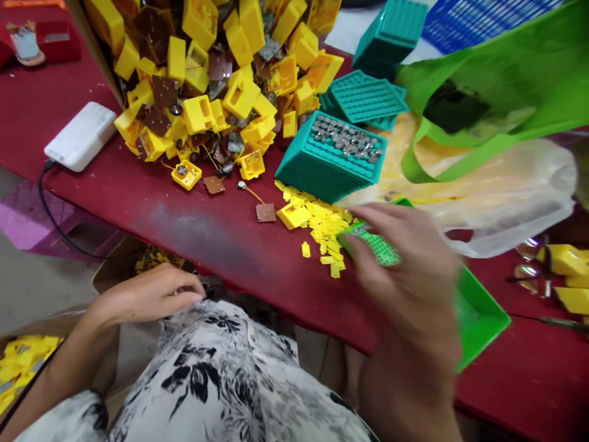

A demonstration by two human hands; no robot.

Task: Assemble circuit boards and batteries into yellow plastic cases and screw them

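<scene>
My right hand [409, 270], blurred by motion, is over a bright green tray [481, 319] on the table. Its thumb and forefinger are apart at the tray's left end, beside a green dotted surface [380, 245]. No held thing shows between them; the other fingers are partly hidden. Small flat yellow plastic pieces [324, 224] lie in a heap just left of these fingertips. My left hand [154, 291] rests at my lap by the patterned clothing, its fingers curled in and nothing visible in them.
Yellow casings [197, 113] with wired circuit boards spill from a box at the back. Stacked teal trays [331, 162] carry button cells [347, 138]. A white power bank [80, 136] with a cable lies left. A green bag [501, 92] and clear plastic bag [519, 190] stand right.
</scene>
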